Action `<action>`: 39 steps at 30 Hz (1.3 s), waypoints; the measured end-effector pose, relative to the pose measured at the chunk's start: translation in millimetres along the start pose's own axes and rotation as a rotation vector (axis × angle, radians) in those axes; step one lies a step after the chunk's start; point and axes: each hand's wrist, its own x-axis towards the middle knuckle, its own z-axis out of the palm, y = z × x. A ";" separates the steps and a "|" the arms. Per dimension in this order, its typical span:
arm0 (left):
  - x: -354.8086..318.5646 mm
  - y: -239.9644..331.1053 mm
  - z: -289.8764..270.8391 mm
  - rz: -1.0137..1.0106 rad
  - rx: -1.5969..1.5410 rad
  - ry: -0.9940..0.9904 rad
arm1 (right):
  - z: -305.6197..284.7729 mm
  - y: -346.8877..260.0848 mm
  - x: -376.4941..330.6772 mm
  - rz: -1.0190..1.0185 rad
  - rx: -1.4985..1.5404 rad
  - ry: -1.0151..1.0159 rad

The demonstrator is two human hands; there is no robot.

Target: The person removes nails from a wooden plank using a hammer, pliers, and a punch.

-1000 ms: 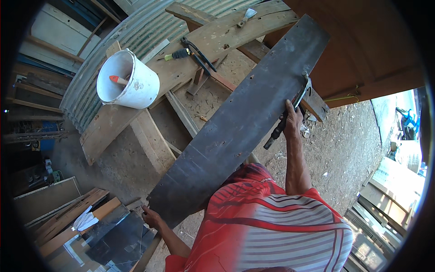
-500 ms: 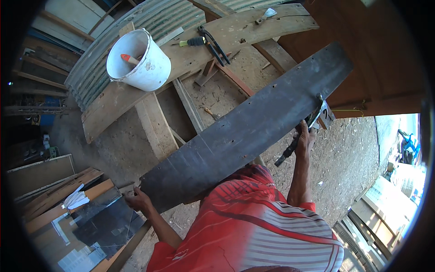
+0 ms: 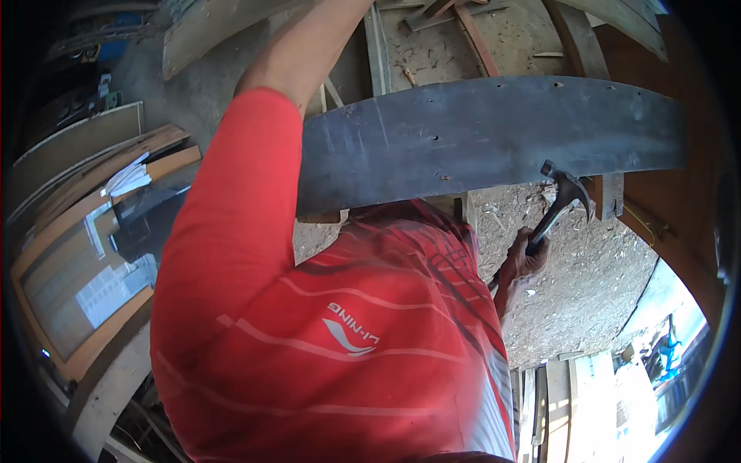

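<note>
Right of the red shirt, right hand (image 3: 523, 261) wrapped tight around a claw hammer (image 3: 562, 202), head tucked against the lower edge of the long dark board (image 3: 494, 143), probably for prying. Left hand out of frame above, grip impossible to tell; board spanning mid-frame over sawdust floor (image 3: 587, 285).

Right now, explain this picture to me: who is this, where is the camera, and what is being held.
There is no machine here. A person in a red shirt wears a wide camera on the head, looking down, so straight edges bend near the rim. The right hand grips a hammer, its head against the lower edge of a long dark board. The left arm reaches up out of the picture, so that hand is not seen. Below lie sawdust-strewn ground, wood scraps and, at left, framed panels.
</note>
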 end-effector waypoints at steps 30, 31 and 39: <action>-349.4 29.9 -90.3 -0.391 -1.297 0.197 | 30.4 -41.3 -41.9 0.159 0.185 -0.516; -350.7 21.0 -87.6 -0.372 -1.247 0.150 | 34.1 -44.2 -45.3 0.148 0.178 -0.513; -352.7 4.6 -80.6 -0.231 -1.120 0.008 | 55.1 -72.5 -94.0 -0.018 0.494 -0.401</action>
